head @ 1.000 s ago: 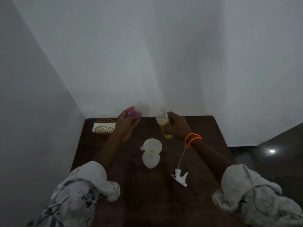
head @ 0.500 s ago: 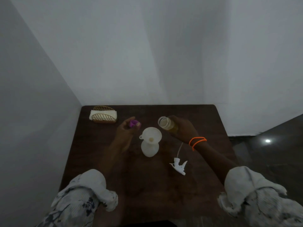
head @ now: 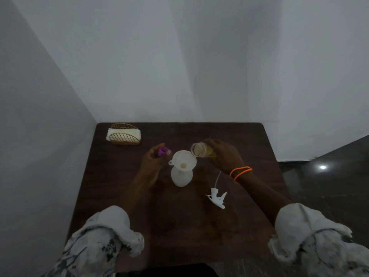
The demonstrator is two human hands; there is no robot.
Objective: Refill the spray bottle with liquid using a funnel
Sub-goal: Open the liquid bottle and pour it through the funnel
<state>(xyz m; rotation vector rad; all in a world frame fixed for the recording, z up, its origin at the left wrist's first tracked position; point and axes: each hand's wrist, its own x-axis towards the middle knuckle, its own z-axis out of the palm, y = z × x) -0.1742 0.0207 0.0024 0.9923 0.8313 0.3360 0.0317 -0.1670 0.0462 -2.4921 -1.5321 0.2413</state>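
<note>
A white spray bottle [head: 181,176] stands in the middle of the dark wooden table [head: 199,226] with a white funnel [head: 184,161] set in its neck. My right hand [head: 223,156] grips a clear bottle of yellowish liquid [head: 201,149], tipped on its side with its open mouth over the funnel's right rim. My left hand [head: 152,159] pinches a small purple cap [head: 162,150] just left of the funnel. The white spray head [head: 216,196] with its dip tube lies on the table to the right of the spray bottle.
A gold wire napkin holder [head: 123,135] with white napkins stands at the table's far left corner. White walls close in behind and to the left. Dark floor lies to the right of the table.
My right hand has lowered the liquid bottle and tipped it from nearly upright to its side over the funnel. My left hand came down with the purple cap beside the funnel.
</note>
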